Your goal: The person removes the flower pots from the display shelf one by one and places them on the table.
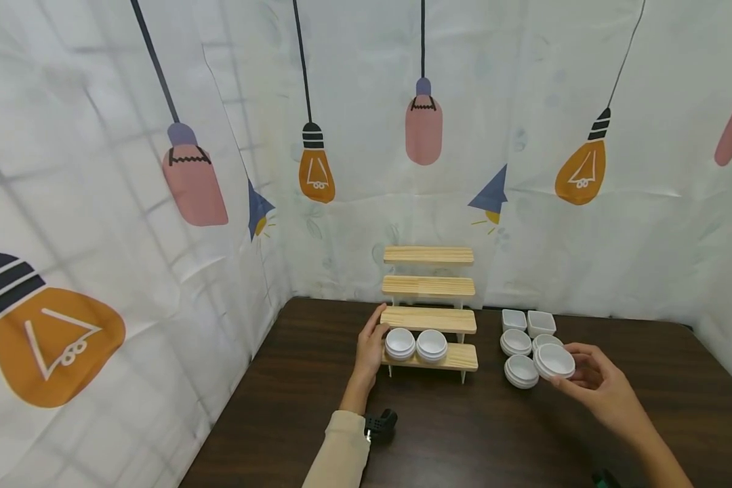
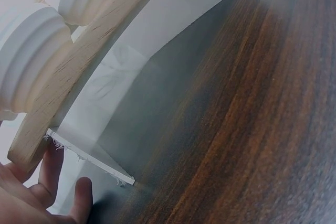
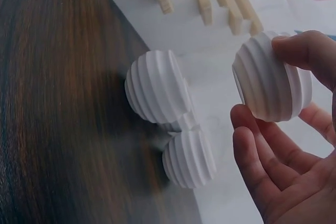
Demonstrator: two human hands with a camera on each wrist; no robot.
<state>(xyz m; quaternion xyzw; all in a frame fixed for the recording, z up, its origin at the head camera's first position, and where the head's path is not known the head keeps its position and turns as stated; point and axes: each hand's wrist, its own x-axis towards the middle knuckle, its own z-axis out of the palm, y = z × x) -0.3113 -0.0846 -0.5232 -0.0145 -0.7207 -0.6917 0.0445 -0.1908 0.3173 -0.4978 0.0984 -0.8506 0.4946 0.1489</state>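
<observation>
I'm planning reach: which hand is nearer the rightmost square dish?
Right. The right hand, holding a round bowl, is in front and right of the square dish; the left hand is well left, at the wooden stand.

High head view, two tilted wrist close-ups.
The head camera looks far and down from the near side; left wrist looks at the stepped shelf (image 1: 428, 318), right wrist faces left past a bowl (image 3: 269, 80); all three share the shelf.

Text, labels, brands | numbers, signs | none can be read
</observation>
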